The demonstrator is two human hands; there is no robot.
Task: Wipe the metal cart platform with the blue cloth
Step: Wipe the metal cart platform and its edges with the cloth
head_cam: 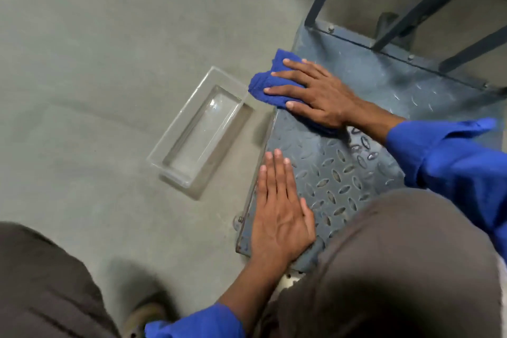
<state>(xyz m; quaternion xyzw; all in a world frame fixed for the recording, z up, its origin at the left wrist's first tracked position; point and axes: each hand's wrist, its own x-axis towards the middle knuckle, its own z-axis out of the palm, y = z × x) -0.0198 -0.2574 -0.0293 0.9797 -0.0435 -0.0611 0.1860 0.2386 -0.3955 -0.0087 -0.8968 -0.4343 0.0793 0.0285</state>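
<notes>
The metal cart platform (337, 170) is a blue-grey checker plate lying low over the floor on the right. A bunched blue cloth (270, 79) sits on its left edge, partly hanging past it. My right hand (315, 93) presses flat on the cloth with straight, spread fingers. My left hand (279, 211) rests flat on the near left edge of the platform, fingers straight and together, holding nothing.
A clear plastic tray (203, 129) lies on the grey concrete floor (96, 49) just left of the platform. The cart's dark blue handle frame (411, 8) rises from the far end. My knees in brown trousers fill the lower corners.
</notes>
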